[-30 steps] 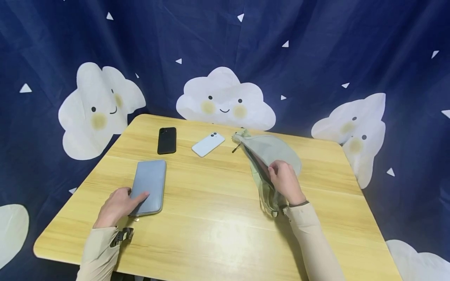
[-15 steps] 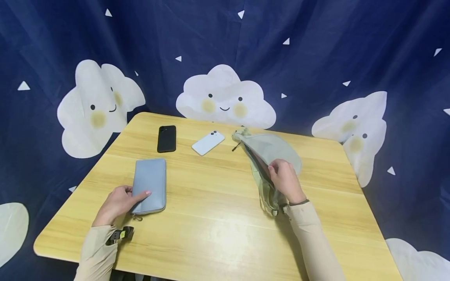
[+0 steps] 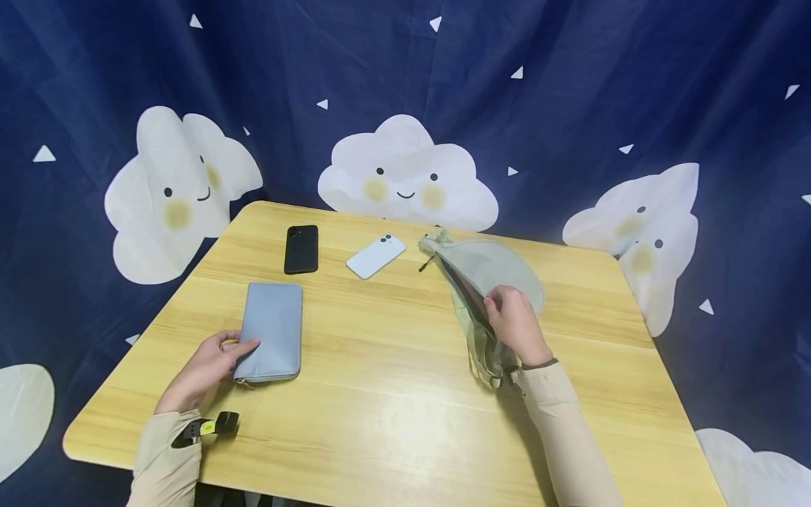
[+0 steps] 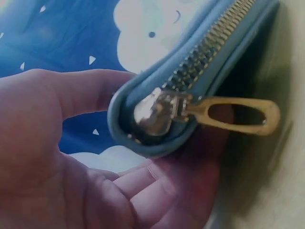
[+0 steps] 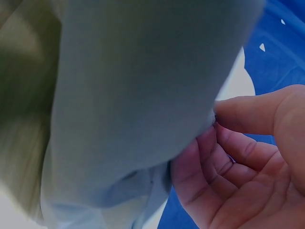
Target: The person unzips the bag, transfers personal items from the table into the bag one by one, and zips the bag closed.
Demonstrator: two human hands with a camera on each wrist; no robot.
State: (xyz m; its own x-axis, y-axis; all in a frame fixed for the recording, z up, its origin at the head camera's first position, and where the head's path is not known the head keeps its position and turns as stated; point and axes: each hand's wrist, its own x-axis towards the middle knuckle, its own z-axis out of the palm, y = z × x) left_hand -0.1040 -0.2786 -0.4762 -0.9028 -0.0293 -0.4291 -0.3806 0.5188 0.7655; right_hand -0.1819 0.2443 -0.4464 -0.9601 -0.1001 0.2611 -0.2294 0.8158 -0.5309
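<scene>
A blue-grey zip-around wallet (image 3: 274, 327) is at the left of the table in the head view. My left hand (image 3: 205, 362) holds it by its near left edge, thumb over the top and fingers underneath. Close up in the left wrist view, its gold zipper pull (image 4: 202, 107) hangs at the corner beside my fingers (image 4: 152, 195). On the right lies a pale green fabric bag (image 3: 500, 264), its zipped mouth gaping. My right hand (image 3: 514, 324) pinches the edge of that mouth between thumb and fingers, lifting it; the bag's inside is mostly hidden.
A black phone (image 3: 300, 249) and a white phone (image 3: 376, 256) lie towards the back of the wooden table (image 3: 393, 422). Behind the table hangs a dark blue curtain (image 3: 285, 63) with smiling clouds.
The wallet has moved slightly away from me and to the right. My left thumb has slid back nearer its left edge. My right hand still holds the bag mouth in the same place.
</scene>
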